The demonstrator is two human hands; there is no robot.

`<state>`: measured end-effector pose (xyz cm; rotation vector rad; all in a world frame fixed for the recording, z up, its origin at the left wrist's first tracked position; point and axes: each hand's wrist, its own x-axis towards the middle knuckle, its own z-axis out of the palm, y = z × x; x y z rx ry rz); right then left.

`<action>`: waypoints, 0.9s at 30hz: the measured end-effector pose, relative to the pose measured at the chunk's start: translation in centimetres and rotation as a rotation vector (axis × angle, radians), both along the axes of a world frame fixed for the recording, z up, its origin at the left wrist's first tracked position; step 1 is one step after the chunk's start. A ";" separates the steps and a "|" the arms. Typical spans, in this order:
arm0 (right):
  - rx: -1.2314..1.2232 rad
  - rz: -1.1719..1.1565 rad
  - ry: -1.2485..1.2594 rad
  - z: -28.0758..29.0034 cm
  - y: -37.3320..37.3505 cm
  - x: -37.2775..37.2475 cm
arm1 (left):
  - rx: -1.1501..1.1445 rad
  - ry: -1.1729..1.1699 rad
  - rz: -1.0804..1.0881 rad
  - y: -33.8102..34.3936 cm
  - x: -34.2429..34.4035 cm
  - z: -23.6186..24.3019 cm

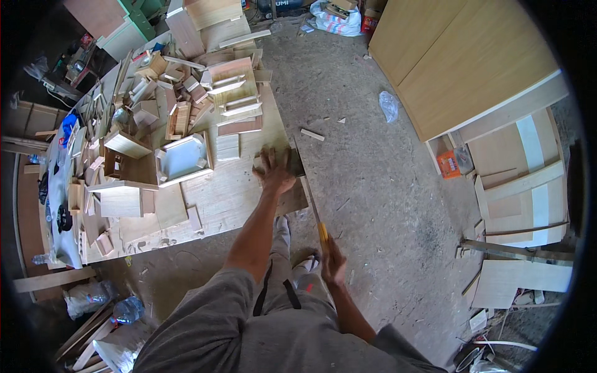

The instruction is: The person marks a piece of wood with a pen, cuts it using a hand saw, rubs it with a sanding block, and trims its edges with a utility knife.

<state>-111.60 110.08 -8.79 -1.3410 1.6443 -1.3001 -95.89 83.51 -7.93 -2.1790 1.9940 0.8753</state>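
Where the pale wooden worktable ends at near right, a flat brown wooden board lies beneath the spread, non-grasping left hand, with a long, yellow-handled metal handsaw pointing forward along the board's right side from the tightly curled right hand.

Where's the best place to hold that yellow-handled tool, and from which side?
Probably the yellow handle, approached from the person's right and body side, where the right hand holds it: the handle points back toward the body, while the long, narrow blade points away.
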 end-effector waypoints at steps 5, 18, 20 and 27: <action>0.222 0.031 -0.120 3.2 -5.2 1.1 | -0.044 -0.010 -0.003 -0.4 0.6 -0.1; 0.351 0.063 -0.130 4.6 -7.1 0.9 | -0.032 -0.040 -0.045 0.2 0.0 -0.5; 0.173 -0.011 -0.118 3.2 -3.1 1.1 | -0.014 -0.039 -0.039 0.9 0.3 -0.6; 0.108 0.044 -0.041 3.9 -6.3 0.5 | -0.094 -0.014 -0.022 0.0 0.7 -1.2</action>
